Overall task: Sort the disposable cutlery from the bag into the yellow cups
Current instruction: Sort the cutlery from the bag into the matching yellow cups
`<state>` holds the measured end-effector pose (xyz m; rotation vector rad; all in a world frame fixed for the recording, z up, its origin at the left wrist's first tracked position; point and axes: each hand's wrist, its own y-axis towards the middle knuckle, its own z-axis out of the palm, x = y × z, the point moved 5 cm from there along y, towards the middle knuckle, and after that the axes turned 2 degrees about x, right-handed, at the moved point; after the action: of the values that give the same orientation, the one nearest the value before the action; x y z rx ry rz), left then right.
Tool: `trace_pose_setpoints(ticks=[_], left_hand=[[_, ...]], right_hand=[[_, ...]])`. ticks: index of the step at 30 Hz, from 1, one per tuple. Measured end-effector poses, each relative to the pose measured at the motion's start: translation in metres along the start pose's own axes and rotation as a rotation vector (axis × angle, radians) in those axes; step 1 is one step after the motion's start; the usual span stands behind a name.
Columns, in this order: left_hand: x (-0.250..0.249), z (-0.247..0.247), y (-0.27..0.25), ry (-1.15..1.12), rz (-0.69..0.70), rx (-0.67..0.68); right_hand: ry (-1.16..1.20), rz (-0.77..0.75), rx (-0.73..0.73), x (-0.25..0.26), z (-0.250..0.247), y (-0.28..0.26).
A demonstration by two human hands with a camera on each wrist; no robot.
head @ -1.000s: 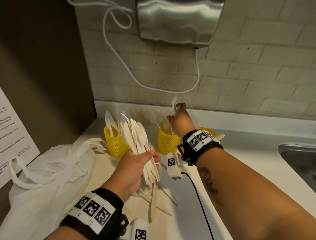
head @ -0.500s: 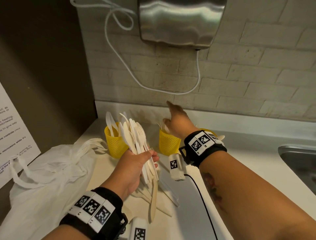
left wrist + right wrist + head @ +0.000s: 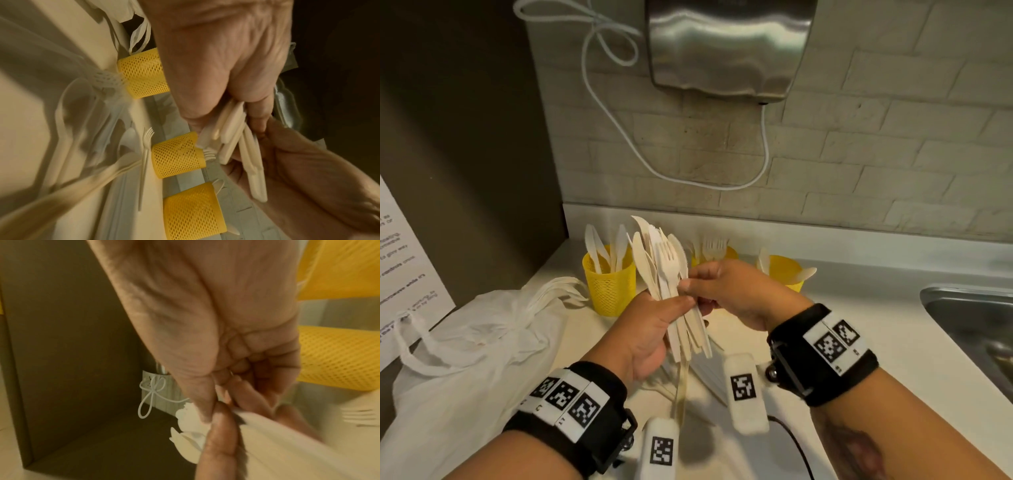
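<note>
My left hand (image 3: 654, 318) grips a bundle of pale disposable cutlery (image 3: 664, 274) upright, with forks, knives and spoons fanned at the top. My right hand (image 3: 698, 284) touches the bundle's right edge, its thumb and forefinger pinching one piece; I cannot tell which. Behind stand three yellow mesh cups: the left cup (image 3: 609, 284) holds knives, the middle cup (image 3: 729, 253) forks, the right cup (image 3: 787, 270) spoons. In the left wrist view the bundle's handles (image 3: 232, 138) stick out below my left hand. The right wrist view shows my fingertips (image 3: 207, 408) closed on white cutlery (image 3: 189, 420).
The white plastic bag (image 3: 465, 342) lies crumpled at the left. Loose cutlery (image 3: 681, 390) lies on the counter under my hands. A steel sink (image 3: 969, 325) is at the right. A hand dryer (image 3: 729, 44) with a white cable (image 3: 619, 123) hangs on the brick wall.
My right hand let go of a piece over the middle cup and drew back to the bundle, where it now pinches a piece. My left hand still holds the bundle.
</note>
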<state>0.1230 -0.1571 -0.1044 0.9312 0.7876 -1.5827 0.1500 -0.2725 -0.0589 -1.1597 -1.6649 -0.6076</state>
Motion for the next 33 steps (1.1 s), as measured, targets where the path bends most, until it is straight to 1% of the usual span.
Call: trace_pose_setpoints(ticks=[4,7,10,13,14,16,19,20,22,23,24,25,26,27,28,29,30,31,33], left_hand=[[0.006,0.004,-0.001,-0.007,-0.048,0.039],[0.01,0.001,0.002,-0.002,-0.066,-0.027],[0.013,-0.006,0.005,0.025,-0.06,-0.068],[0.012,-0.007,0.006,0.121,-0.028,-0.076],[0.012,-0.005,0.005,0.162,-0.014,-0.071],[0.011,-0.002,0.003,0.222,0.007,-0.037],[0.013,-0.001,-0.003,0.262,-0.015,0.02],[0.013,-0.003,-0.004,0.257,-0.027,0.015],[0.013,-0.01,-0.004,0.248,-0.036,-0.017],[0.013,-0.012,-0.003,0.265,-0.028,-0.025],[0.012,-0.013,-0.002,0.297,-0.014,-0.023],[0.012,-0.012,-0.001,0.344,0.001,-0.031],[0.011,-0.009,0.0,0.407,0.018,-0.045],[0.01,-0.006,0.001,0.475,0.038,-0.075],[0.009,-0.005,0.003,0.529,0.069,-0.118],[0.007,-0.004,0.004,0.561,0.099,-0.173],[0.004,-0.002,0.005,0.571,0.109,-0.218],[0.002,0.001,0.004,0.578,0.096,-0.24],[0.003,0.002,0.004,0.599,0.098,-0.234]], right_hand=[[0.28,0.013,-0.168,-0.01,-0.003,-0.01],[0.419,0.016,-0.336,-0.012,-0.014,-0.017],[0.448,-0.045,-0.447,-0.005,-0.029,-0.021],[0.338,-0.047,-0.524,0.0,-0.038,-0.026],[0.345,-0.039,-0.52,0.001,-0.037,-0.025],[0.413,-0.031,-0.446,0.002,-0.028,-0.021],[0.491,-0.026,-0.236,0.006,-0.011,-0.017],[0.557,-0.033,-0.178,0.006,-0.009,-0.017],[0.671,-0.053,-0.141,0.004,-0.01,-0.019],[0.664,-0.076,-0.135,0.004,-0.01,-0.02],[0.61,-0.099,-0.134,0.005,-0.01,-0.02],[0.504,-0.114,-0.156,0.006,-0.009,-0.019],[0.349,-0.115,-0.219,0.006,-0.008,-0.018],[0.185,-0.101,-0.318,0.006,-0.008,-0.017],[0.067,-0.083,-0.44,0.005,-0.009,-0.018],[0.008,-0.068,-0.53,0.004,-0.009,-0.019],[-0.011,-0.06,-0.56,0.002,-0.007,-0.018],[-0.028,-0.052,-0.55,0.001,-0.002,-0.016],[-0.079,-0.041,-0.513,-0.002,0.004,-0.013]])
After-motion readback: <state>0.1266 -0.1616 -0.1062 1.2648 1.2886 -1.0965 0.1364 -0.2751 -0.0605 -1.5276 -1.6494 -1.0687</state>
